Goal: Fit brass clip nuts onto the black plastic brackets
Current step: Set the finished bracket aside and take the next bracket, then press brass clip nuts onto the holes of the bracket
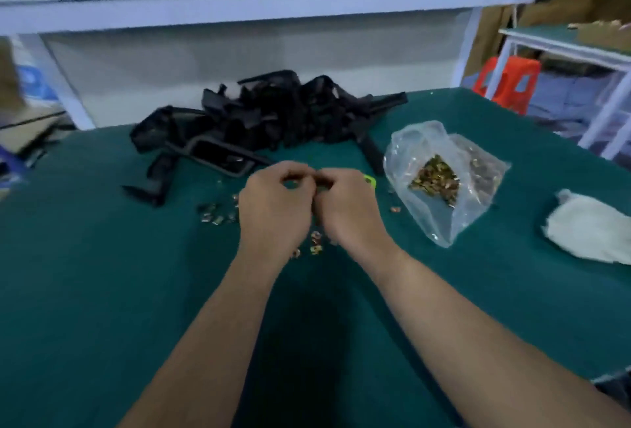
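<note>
A heap of black plastic brackets (269,116) lies at the back of the green table (102,291). A clear plastic bag (440,181) of brass clip nuts stands right of my hands. Loose clip nuts (316,248) lie scattered under my wrists, and a few more clip nuts (215,214) sit to the left. My left hand (276,212) and my right hand (348,209) meet in the middle above the table, fingers curled and fingertips close together. Something small sits between the fingertips; the blur hides what it is.
A lime-green object (370,181) peeks out behind my right hand. A white cloth (590,226) lies at the right edge. A white shelf frame (239,0) rises behind the table. An orange stool (508,82) and a second table stand at far right.
</note>
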`<state>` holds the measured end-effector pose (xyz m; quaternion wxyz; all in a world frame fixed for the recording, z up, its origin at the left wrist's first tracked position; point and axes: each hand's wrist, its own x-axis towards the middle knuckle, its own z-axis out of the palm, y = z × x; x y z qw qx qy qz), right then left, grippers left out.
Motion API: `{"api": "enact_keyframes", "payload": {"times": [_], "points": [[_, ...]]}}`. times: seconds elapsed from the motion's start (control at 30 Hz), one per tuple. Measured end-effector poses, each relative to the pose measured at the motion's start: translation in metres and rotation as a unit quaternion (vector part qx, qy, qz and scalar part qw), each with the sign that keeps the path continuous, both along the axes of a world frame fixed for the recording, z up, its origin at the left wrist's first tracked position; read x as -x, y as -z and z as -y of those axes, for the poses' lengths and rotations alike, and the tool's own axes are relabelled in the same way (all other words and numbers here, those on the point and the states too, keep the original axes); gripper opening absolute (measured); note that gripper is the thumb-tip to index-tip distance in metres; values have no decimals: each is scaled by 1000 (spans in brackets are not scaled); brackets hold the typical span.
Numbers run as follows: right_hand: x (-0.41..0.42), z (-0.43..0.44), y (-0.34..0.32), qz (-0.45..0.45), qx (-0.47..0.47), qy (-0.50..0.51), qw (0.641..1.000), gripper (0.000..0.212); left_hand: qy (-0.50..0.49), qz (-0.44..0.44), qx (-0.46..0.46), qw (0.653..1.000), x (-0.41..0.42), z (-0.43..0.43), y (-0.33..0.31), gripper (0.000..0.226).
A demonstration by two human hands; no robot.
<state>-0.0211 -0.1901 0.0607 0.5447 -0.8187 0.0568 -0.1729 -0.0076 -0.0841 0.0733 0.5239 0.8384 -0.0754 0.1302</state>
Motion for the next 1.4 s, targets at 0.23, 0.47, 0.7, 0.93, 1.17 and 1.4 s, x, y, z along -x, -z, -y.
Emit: {"api": "enact_keyframes", "payload": {"times": [0.23, 0.47, 0.7, 0.93, 1.17, 1.4], "points": [[-80, 10, 7, -98, 204, -41, 973, 48, -76, -19, -193, 978, -36, -67, 49, 21], [-156, -25, 11, -122, 276, -116, 946, 62, 35, -26, -229, 972, -65, -61, 69, 38], [-202, -60, 21, -106, 329, -149, 927, 57, 47, -20, -215, 975, -92, -64, 72, 32], [-185, -41, 19, -10, 150, -29, 988, 22, 37, -13, -177, 983, -94, -66, 75, 23], [-102, 14, 3, -68, 70, 12, 995, 16, 10, -6, -248, 969, -89, -62, 73, 63], [-39, 52, 19, -149, 154, 13, 977, 20, 56, 0, -292, 955, -82, -50, 72, 29]]}}
